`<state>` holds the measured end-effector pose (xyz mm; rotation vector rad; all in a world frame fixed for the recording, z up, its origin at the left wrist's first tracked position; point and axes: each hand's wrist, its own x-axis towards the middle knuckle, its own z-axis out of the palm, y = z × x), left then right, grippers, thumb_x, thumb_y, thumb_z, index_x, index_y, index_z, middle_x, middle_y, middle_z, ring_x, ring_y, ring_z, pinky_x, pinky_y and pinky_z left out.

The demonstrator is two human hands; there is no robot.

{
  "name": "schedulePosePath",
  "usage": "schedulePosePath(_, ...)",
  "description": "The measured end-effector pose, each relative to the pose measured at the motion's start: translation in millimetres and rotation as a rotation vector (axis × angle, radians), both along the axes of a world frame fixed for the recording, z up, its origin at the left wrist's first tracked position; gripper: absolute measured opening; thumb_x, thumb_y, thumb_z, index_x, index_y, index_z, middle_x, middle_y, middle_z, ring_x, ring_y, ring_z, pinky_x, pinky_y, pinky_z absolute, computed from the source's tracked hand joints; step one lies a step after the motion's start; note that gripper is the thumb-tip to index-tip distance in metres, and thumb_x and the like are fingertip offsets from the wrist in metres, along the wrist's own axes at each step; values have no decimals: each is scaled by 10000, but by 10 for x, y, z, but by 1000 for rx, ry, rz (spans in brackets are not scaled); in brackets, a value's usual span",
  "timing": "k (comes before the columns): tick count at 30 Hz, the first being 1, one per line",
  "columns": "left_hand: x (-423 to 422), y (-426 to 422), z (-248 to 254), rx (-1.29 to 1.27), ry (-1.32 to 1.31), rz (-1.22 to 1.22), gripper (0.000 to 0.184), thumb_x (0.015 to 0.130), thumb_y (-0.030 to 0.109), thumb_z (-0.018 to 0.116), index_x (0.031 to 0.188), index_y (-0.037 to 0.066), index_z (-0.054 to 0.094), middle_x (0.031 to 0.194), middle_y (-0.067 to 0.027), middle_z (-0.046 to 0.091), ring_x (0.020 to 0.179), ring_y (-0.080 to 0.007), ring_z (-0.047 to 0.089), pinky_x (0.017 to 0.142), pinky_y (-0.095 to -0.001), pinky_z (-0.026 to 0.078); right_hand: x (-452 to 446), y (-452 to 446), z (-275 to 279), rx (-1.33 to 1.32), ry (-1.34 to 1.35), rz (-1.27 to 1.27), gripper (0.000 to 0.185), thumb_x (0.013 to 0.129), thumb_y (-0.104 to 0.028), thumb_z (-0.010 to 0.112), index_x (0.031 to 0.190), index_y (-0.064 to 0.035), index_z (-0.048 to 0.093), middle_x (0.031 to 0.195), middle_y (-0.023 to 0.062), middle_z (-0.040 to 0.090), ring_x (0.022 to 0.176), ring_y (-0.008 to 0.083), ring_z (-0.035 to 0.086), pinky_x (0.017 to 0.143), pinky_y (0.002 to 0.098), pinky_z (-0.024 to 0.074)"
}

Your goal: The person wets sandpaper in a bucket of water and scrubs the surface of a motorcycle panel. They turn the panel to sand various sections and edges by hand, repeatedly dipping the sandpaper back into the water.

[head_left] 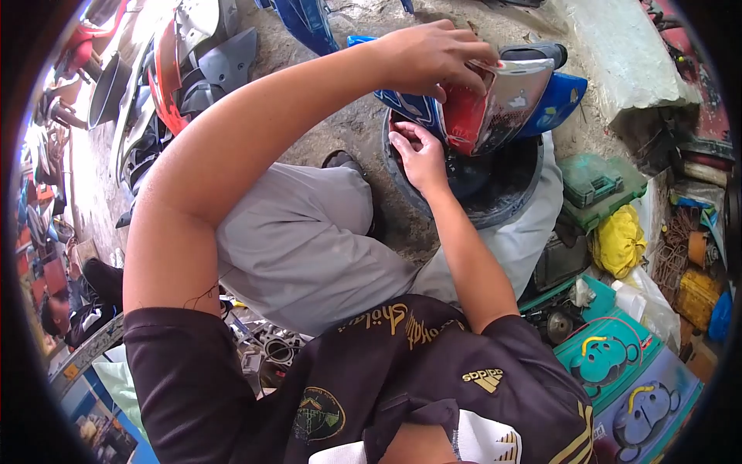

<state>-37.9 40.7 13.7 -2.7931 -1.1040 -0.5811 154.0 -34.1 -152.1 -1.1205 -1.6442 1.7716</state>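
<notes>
A glossy motorcycle fairing panel (506,104), blue, red and silver, is tilted over a black round basin (525,182). My left hand (437,58) reaches across from above and grips the panel's upper edge, with its fingers bent over the red part. Below it, my right hand (421,155) is at the basin's left rim, beneath the panel's blue side. Its fingers are curled in with the thumb against them; what lies between them is too small to make out. The basin's inside is dark and partly covered by the panel.
Several fairings (220,69) are piled at the upper left. At the right are a concrete block (634,58), a green case (603,182), a yellow bag (620,241) and a teal box (603,356). Metal engine parts (278,348) lie beside my left leg.
</notes>
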Motion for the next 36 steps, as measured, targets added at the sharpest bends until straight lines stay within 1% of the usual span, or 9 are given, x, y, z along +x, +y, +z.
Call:
schedulePosePath(3, 67, -59, -50, -19, 7, -8, 669, 697, 188, 939, 1334, 323, 782, 1585, 32, 577, 1421, -229, 565, 1111, -442, 500, 7, -48, -74, -98, -15, -139, 246, 1020, -179, 807, 1196, -8, 790, 933, 25, 773, 787, 93, 669, 741, 290, 555)
schedulePosePath(10, -193, -141, 17, 15, 80, 3, 827, 711, 191, 949, 1479, 380, 706, 1694, -2, 516, 1476, -276, 537, 1207, -482, 453, 77, -77, -196, -71, -96, -119, 286, 1001, -185, 822, 1203, 17, 797, 946, 29, 784, 820, 98, 667, 783, 295, 548)
schedulePosePath(17, -506, -535, -90, -247, 97, 237, 1108, 739, 258, 986, 1688, 443, 444, 1661, -93, 539, 1458, -307, 570, 1232, -493, 451, 86, -80, -107, -218, 2, -125, 282, 985, -181, 835, 1164, 37, 815, 961, 28, 781, 855, 90, 660, 793, 279, 528)
schedulePosePath(20, -872, -675, -382, -329, -450, 477, 1124, 776, 366, 990, 1731, 336, 398, 1662, -143, 534, 1455, -342, 579, 1241, -504, 447, 99, -74, -113, -226, 6, -110, 283, 987, -186, 826, 1160, 38, 818, 961, 28, 781, 851, 84, 659, 788, 271, 522)
schedulePosePath(22, -1174, -750, -558, -820, -618, 740, 1030, 909, 665, 810, 1739, 223, 390, 1663, -176, 528, 1486, -381, 550, 1248, -565, 419, 96, -70, -63, -188, -20, -105, 288, 987, -187, 821, 1164, 40, 817, 956, 27, 779, 839, 80, 655, 778, 267, 516)
schedulePosePath(25, -1204, -760, -562, -1261, -766, 813, 999, 998, 864, 488, 1734, 194, 402, 1648, -176, 542, 1518, -412, 499, 1251, -635, 360, 81, -75, -19, -162, -51, -121, 298, 985, -187, 819, 1176, 42, 815, 943, 22, 773, 810, 76, 642, 751, 266, 505)
schedulePosePath(28, -1124, -598, -526, -1326, -1144, 733, 1032, 1002, 937, 251, 1717, 216, 437, 1624, -187, 560, 1505, -390, 489, 1241, -679, 320, 51, -90, -90, -241, -4, -158, 311, 981, -182, 826, 1194, 45, 808, 925, 13, 762, 778, 75, 624, 715, 269, 492)
schedulePosePath(33, -1097, -357, -895, -1507, -1259, 874, 1143, 963, 994, 210, 1673, 143, 487, 1444, -193, 635, 1421, -320, 508, 1221, -629, 314, 62, -132, 177, -187, -10, -126, 325, 983, -168, 833, 1222, 49, 796, 928, 16, 766, 775, 81, 636, 711, 262, 504)
schedulePosePath(36, -1006, -315, -1006, -1601, -1259, 804, 1203, 930, 1018, 226, 1686, 110, 457, 1637, -245, 511, 1557, -413, 429, 1283, -672, 253, 92, -107, 281, -226, -84, -77, 312, 1001, -106, 822, 1264, 57, 780, 1059, 33, 777, 906, 73, 672, 845, 239, 538)
